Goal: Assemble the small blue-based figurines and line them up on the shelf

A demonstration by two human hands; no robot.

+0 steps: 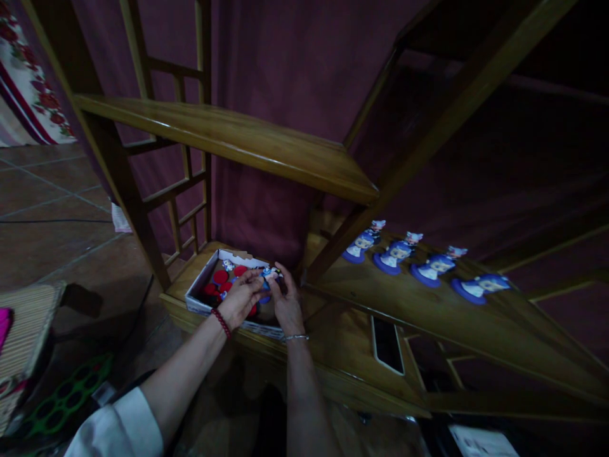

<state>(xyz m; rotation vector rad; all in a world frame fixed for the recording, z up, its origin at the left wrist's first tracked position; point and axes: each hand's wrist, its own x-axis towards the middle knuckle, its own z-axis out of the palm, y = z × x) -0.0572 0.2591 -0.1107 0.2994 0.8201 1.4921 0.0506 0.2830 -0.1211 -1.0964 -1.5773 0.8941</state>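
Note:
Both hands meet above an open cardboard box [202, 279] on the low wooden shelf. Between their fingers is a small blue-and-white figurine [270, 274]. My left hand [242, 298], with a dark red bead bracelet at the wrist, grips it from the left. My right hand [288, 304], wearing a thin bracelet, closes on it from the right. Inside the box lie several red round pieces [221, 277] and a small white figurine [228, 264]. Much of the box's right side is hidden by the hands.
Several blue-haired figurines on purple bases [434, 270] stand in a row on the right-hand shelf. A phone [387, 344] lies on the lower wood. An upper shelf board [228, 136] juts out above the box. A woven-top stool [28, 324] stands at left.

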